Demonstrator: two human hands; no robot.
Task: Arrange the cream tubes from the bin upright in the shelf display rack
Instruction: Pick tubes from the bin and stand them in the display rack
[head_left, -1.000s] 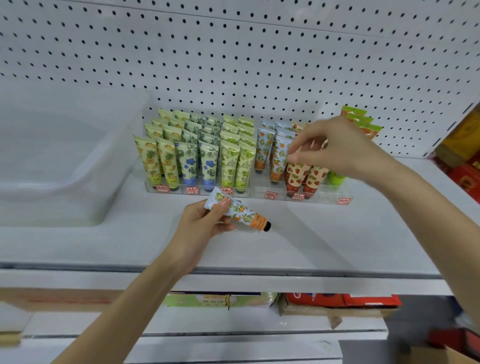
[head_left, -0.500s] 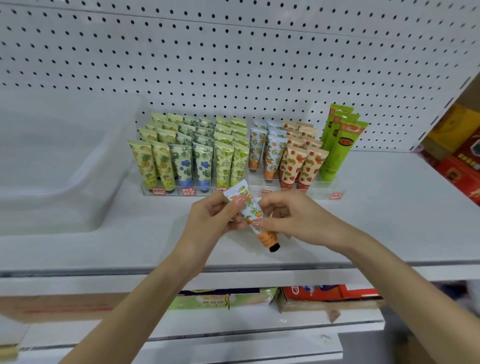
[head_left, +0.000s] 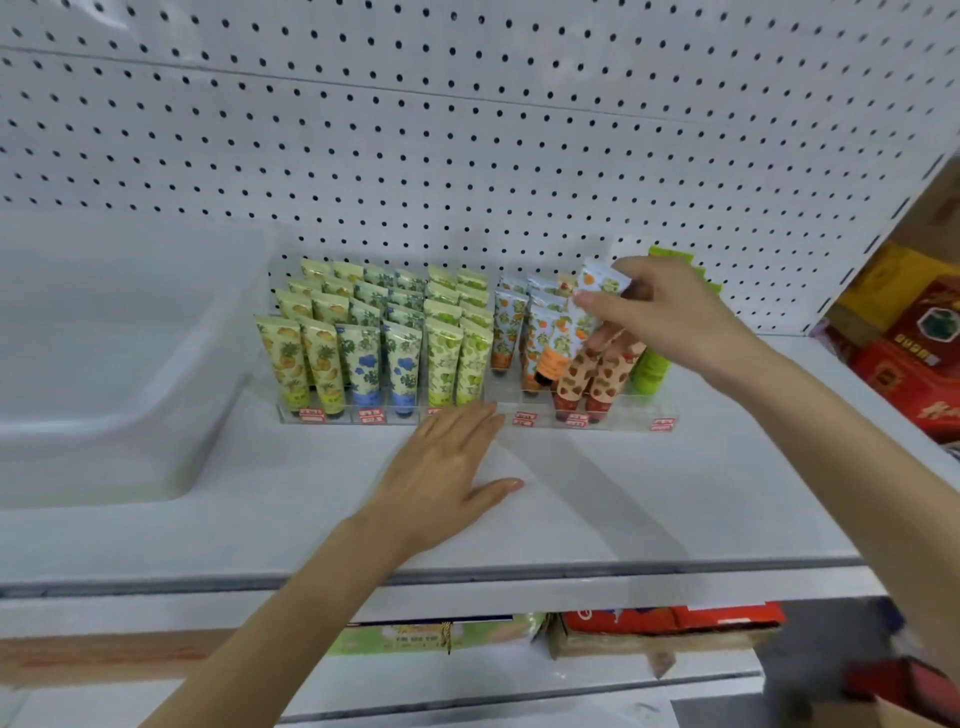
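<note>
My right hand (head_left: 670, 317) pinches the crimped top of an orange-patterned cream tube (head_left: 566, 332), cap down, over the clear display rack (head_left: 639, 408) among the orange-print tubes and beside the strawberry-print tubes (head_left: 587, 374). My left hand (head_left: 447, 478) lies flat with straight fingers on the white shelf (head_left: 649, 493), its fingertips at the rack's front edge. Rows of pineapple, blue-flower and green tubes (head_left: 374, 338) stand upright in the rack's left half. The translucent bin (head_left: 104, 374) sits at the left; I cannot see any tubes inside it.
White pegboard (head_left: 467, 156) backs the shelf. Tall green tubes (head_left: 654, 364) stand at the rack's right end, partly behind my right hand. Red and yellow boxes (head_left: 914, 343) fill the neighbouring shelf at right. Boxed goods (head_left: 665, 623) lie on the shelf below.
The tube passed from both hands into my right hand alone, which lifted it up and back to the rack. My left hand let go and moved forward onto the shelf.
</note>
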